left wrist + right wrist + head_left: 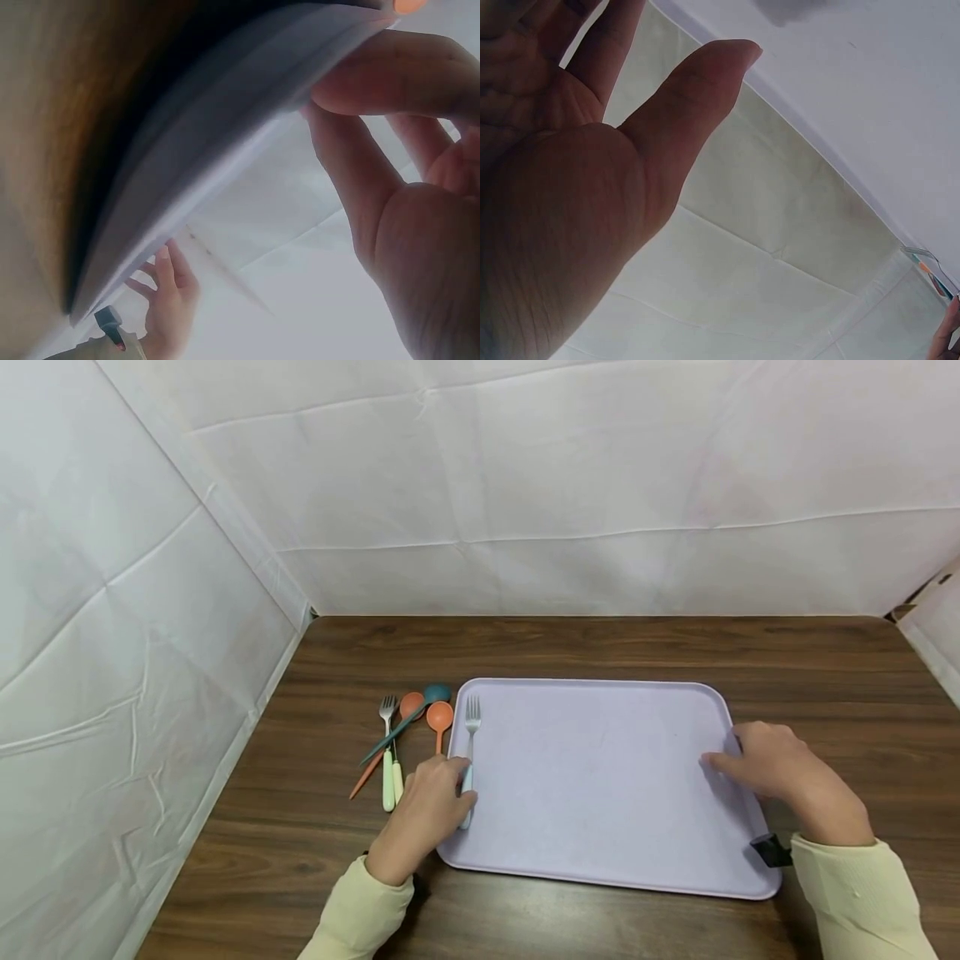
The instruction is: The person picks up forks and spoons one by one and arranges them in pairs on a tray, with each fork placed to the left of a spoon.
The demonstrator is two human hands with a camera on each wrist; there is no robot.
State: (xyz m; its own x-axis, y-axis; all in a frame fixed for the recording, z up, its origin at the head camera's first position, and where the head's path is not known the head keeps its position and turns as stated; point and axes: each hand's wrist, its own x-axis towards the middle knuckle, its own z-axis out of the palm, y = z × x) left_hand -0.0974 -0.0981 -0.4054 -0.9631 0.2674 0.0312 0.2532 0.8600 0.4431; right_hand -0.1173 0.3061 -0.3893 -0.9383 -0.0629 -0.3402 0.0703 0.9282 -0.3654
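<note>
A pale purple tray [600, 785] lies on the brown wooden table. Along its left side is a fork [472, 727] with a light blue handle, tines pointing to the back. My left hand [422, 810] pinches the fork's handle between thumb and fingers, close over the tray's left rim. In the left wrist view, thumb and forefinger come together at the tray edge [202, 180]. At the tray's right rim is my right hand [783, 772], thumb stretched over the tray and fingers beside the edge. Nothing shows in its grasp in the right wrist view.
Left of the tray lies a loose pile of cutlery: a teal spoon [437, 694] across the others, orange spoons [439, 717], a fork [387, 710] and light green and yellowish handles. White cloth walls [562, 468] stand behind and left. A black device [771, 850] sits at the right wrist.
</note>
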